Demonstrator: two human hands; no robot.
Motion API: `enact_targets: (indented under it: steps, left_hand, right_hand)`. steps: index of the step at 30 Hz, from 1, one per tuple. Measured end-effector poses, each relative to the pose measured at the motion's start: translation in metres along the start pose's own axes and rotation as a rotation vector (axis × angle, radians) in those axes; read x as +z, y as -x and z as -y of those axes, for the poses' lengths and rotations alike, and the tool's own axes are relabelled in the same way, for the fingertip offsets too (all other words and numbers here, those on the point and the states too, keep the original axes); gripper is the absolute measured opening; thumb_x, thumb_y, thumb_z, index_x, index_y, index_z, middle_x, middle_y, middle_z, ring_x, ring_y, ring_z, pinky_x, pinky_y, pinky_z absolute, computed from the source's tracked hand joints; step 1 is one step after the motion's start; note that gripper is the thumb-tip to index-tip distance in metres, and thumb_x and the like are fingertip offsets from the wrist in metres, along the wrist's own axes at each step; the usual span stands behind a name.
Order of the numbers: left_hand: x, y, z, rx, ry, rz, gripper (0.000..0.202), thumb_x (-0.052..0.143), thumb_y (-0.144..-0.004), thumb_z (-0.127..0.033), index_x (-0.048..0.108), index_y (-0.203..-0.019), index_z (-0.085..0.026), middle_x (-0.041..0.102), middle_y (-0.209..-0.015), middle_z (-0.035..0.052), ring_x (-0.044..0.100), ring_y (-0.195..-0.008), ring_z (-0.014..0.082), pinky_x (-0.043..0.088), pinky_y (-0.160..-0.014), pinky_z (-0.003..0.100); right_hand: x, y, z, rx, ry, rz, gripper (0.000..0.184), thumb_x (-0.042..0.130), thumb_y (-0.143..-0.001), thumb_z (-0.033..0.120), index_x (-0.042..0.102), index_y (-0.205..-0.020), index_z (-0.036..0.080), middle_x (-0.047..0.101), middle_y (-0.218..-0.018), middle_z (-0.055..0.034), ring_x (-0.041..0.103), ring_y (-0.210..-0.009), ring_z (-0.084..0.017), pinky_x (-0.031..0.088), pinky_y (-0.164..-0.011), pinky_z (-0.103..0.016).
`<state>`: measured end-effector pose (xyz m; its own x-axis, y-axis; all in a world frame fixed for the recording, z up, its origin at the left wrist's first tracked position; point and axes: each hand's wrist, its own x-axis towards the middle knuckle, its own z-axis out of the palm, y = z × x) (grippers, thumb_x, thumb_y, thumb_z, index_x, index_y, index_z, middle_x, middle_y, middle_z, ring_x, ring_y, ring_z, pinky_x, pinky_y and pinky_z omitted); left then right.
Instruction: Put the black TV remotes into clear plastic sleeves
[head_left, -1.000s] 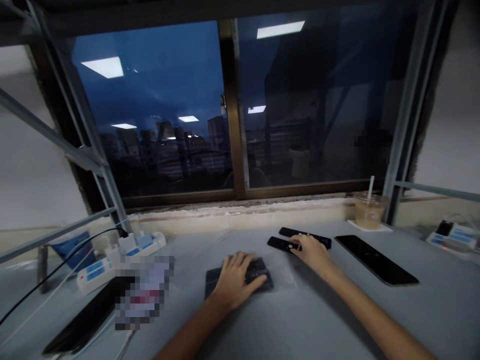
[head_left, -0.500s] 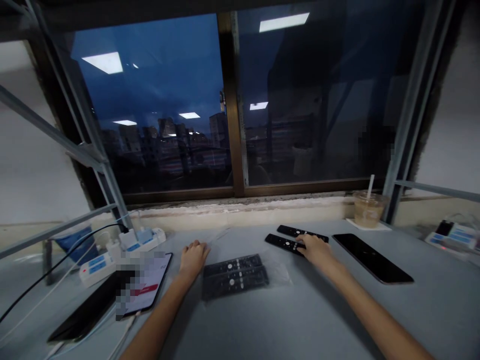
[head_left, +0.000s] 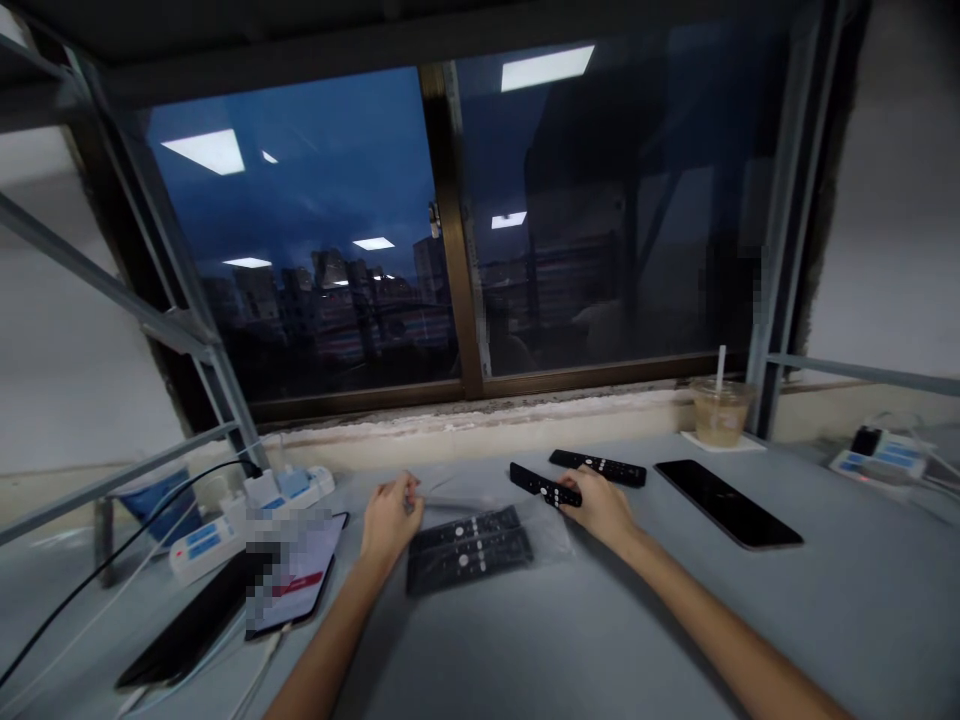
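My right hand grips a black remote control and holds it just above the grey table. A second black remote lies behind it. My left hand pinches the edge of a clear plastic bag and lifts it. Two black remotes lie side by side in front of the bag, between my hands.
A black phone lies at the right, with an iced drink with a straw behind it. At the left are a phone with a lit screen, a dark tablet, white power strips and cables. Another power strip sits far right.
My left hand left the two remotes, moved left and back, and took hold of the plastic bag. My right hand picked up the nearer remote and carried it left.
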<state>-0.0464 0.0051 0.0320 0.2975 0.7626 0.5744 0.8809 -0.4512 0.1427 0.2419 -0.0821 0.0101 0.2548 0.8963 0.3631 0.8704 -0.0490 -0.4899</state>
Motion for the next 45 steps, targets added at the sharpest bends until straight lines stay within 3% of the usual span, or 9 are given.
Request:
enact_targets:
  steps: [4,10,13,17,23,28,34,40,45]
  left_hand:
    - [0.003,0.006,-0.018,0.161,0.099,0.014,0.019,0.038,-0.072,-0.004,0.047,-0.075,-0.021,0.062,-0.080,-0.0002,0.055,-0.080,0.0157,0.040,-0.080,0.028]
    - [0.009,0.014,-0.037,0.381,0.128,0.091,0.036,0.045,-0.075,-0.012,0.047,-0.110,-0.020,0.061,-0.097,0.0035,0.055,-0.092,0.0178,0.038,-0.088,0.035]
    - [0.008,0.014,-0.037,0.390,0.097,0.137,0.026,0.051,-0.080,-0.026,0.054,-0.105,-0.020,0.061,-0.099,0.0048,0.054,-0.095,0.0202,0.037,-0.088,0.037]
    - [0.003,0.009,-0.032,0.391,0.053,0.173,0.024,0.046,-0.082,-0.015,0.060,-0.099,-0.022,0.061,-0.094,0.0036,0.055,-0.092,0.0176,0.039,-0.086,0.035]
    - [-0.001,0.003,-0.013,0.429,0.076,-0.045,0.044,0.036,-0.081,-0.006,0.047,-0.120,-0.023,0.062,-0.094,0.0026,0.056,-0.088,0.0158,0.041,-0.083,0.031]
    - [0.004,0.002,-0.005,0.363,0.072,-0.100,0.043,0.037,-0.081,-0.006,0.043,-0.120,-0.023,0.063,-0.096,0.0021,0.056,-0.089,0.0166,0.041,-0.084,0.031]
    - [0.014,0.004,-0.008,0.373,0.096,0.093,0.052,0.039,-0.073,-0.001,0.043,-0.121,-0.022,0.061,-0.103,0.0022,0.056,-0.092,0.0160,0.040,-0.086,0.030]
    - [0.005,0.007,-0.013,0.325,0.086,0.095,0.033,0.049,-0.080,-0.028,0.053,-0.112,-0.020,0.058,-0.098,0.0065,0.054,-0.094,0.0220,0.039,-0.086,0.039]
    - [0.007,0.008,-0.022,0.388,0.117,0.091,0.025,0.041,-0.085,-0.021,0.061,-0.100,-0.021,0.058,-0.093,0.0046,0.054,-0.089,0.0180,0.039,-0.083,0.035]
  right_hand:
    - [0.008,0.006,0.006,-0.020,-0.059,0.007,0.028,0.056,-0.069,0.010,0.060,-0.094,0.023,0.067,-0.087,0.0002,0.062,-0.084,-0.017,0.039,-0.061,-0.022]
    - [0.006,0.009,0.010,-0.029,-0.061,-0.017,0.025,0.056,-0.073,0.019,0.061,-0.096,0.026,0.068,-0.094,0.0001,0.062,-0.090,-0.022,0.042,-0.065,-0.027]
    - [0.001,0.009,0.012,-0.021,-0.094,-0.126,0.025,0.056,-0.075,0.021,0.060,-0.099,0.027,0.068,-0.099,0.0007,0.061,-0.093,-0.022,0.044,-0.068,-0.028]
    - [-0.005,0.009,0.014,-0.087,-0.168,-0.288,0.027,0.055,-0.078,0.026,0.057,-0.106,0.027,0.067,-0.102,0.0011,0.062,-0.093,-0.020,0.047,-0.072,-0.028]
    - [-0.006,0.011,0.023,-0.387,-0.229,-0.577,0.022,0.053,-0.082,0.034,0.061,-0.100,0.024,0.068,-0.098,-0.0017,0.064,-0.088,-0.019,0.050,-0.073,-0.027]
    - [-0.013,0.021,0.034,-0.547,-0.239,-0.604,0.018,0.051,-0.084,0.022,0.065,-0.093,0.027,0.067,-0.102,0.0005,0.065,-0.083,-0.015,0.051,-0.060,-0.022]
    - [-0.020,0.026,0.038,-0.687,-0.181,-0.759,0.023,0.053,-0.079,0.011,0.070,-0.081,0.026,0.068,-0.099,0.0006,0.066,-0.080,-0.014,0.052,-0.066,-0.023]
    - [-0.015,0.024,0.039,-0.754,-0.148,-0.754,0.030,0.051,-0.077,0.004,0.071,-0.080,0.026,0.066,-0.105,-0.0017,0.065,-0.085,-0.015,0.052,-0.067,-0.024]
    - [-0.014,0.019,0.033,-0.836,-0.131,-0.725,0.032,0.050,-0.076,0.001,0.070,-0.078,0.027,0.061,-0.115,-0.0035,0.061,-0.093,-0.017,0.052,-0.070,-0.027]
